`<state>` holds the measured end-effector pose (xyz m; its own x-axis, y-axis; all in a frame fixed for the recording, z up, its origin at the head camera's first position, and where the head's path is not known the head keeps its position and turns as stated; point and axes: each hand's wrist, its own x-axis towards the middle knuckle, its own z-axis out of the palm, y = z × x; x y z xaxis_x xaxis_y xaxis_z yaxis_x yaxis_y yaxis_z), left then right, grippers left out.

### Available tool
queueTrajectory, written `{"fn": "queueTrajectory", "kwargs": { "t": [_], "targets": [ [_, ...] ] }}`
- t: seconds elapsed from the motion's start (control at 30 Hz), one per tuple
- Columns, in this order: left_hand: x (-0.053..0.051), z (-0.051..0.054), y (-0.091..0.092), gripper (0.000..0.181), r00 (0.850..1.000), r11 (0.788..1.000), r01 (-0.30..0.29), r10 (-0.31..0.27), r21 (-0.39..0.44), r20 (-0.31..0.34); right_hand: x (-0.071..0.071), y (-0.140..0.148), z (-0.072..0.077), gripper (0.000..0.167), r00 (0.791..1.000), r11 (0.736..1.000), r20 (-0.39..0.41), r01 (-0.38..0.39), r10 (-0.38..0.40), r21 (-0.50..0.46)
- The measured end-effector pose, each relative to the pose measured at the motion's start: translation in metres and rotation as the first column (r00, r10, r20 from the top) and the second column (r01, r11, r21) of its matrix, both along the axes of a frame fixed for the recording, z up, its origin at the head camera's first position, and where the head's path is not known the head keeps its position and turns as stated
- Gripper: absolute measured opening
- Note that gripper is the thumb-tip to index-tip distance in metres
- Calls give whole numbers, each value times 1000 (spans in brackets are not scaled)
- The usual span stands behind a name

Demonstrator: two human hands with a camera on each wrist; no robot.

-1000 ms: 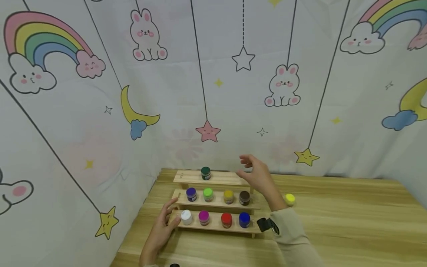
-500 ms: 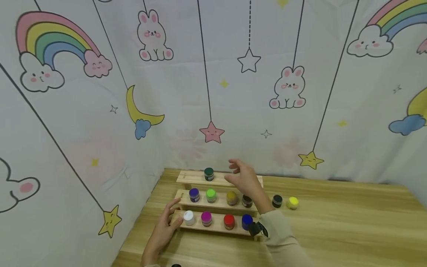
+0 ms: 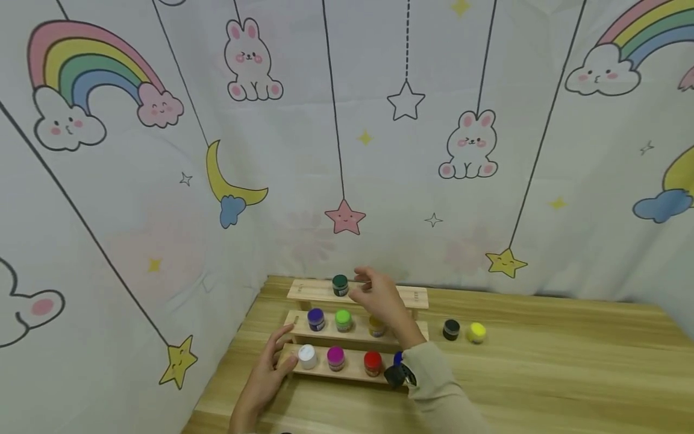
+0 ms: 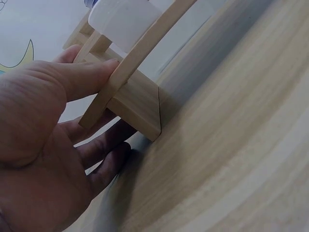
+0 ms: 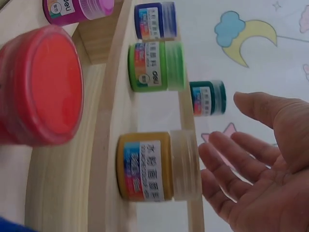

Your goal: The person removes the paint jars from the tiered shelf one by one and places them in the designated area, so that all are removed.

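Pale wood makes up the three-tier rack point(image 3: 354, 363), whose centre serves as the clock's middle in the head view. At eight o'clock the left hand point(image 3: 265, 369) holds the rack's end, its thumb laid on the lowest shelf's edge and its other fingers loosely bent beneath and behind. White point(image 3: 307, 357), magenta point(image 3: 335, 358) and red point(image 3: 372, 363) jars stand upright along that shelf; violet point(image 3: 316, 319), light green point(image 3: 343, 320) and ochre point(image 3: 376, 326) ones line the middle tier. Toward eleven o'clock, the dark green jar point(image 3: 340, 285) stands on the top tier. Just beside it, toward one o'clock, hovers the right hand point(image 3: 379, 295), thumb and fingers spread in a loose curve with nothing between them. At three o'clock, on the table point(image 3: 553, 367), sit black point(image 3: 451, 330) and yellow point(image 3: 476, 333) jars.

A dark object point(image 3: 286, 433) at seven o'clock is cut off by the frame, too little showing to identify. Some left fingertips disappear behind the wood. The right wrist covers part of the ochre jar, and a black wrist-worn device point(image 3: 397, 376) hides most of the blue jar point(image 3: 399, 358).
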<state>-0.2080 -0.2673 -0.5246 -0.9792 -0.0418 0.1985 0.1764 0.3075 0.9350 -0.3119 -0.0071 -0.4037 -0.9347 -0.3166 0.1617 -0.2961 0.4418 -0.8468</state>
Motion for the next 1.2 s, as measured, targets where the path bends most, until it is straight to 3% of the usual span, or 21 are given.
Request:
{"fn": "queueTrajectory", "kwargs": {
  "t": [0.23,0.43,0.67,0.83,1.2],
  "targets": [
    [-3,1,3,62,1000,1000,-2,2,13,-2,-2,-11,-3,52,1000,999,-9,14,-13,39],
    [-4,1,5,63,1000,1000,-5,5,-3,-6,-4,-20,-5,54,997,996,-72,21,-15,86],
    [-4,1,7,62,1000,1000,-7,7,0,-11,-4,-28,-4,44,991,983,-118,77,-58,166],
    [-3,0,6,62,1000,1000,-9,9,-7,-4,-3,-30,-2,38,990,982,-121,86,-67,167],
    [-2,3,2,62,1000,1000,-20,19,-17,-22,-4,-13,9,42,991,991,-118,79,-66,105]
  ]
}}
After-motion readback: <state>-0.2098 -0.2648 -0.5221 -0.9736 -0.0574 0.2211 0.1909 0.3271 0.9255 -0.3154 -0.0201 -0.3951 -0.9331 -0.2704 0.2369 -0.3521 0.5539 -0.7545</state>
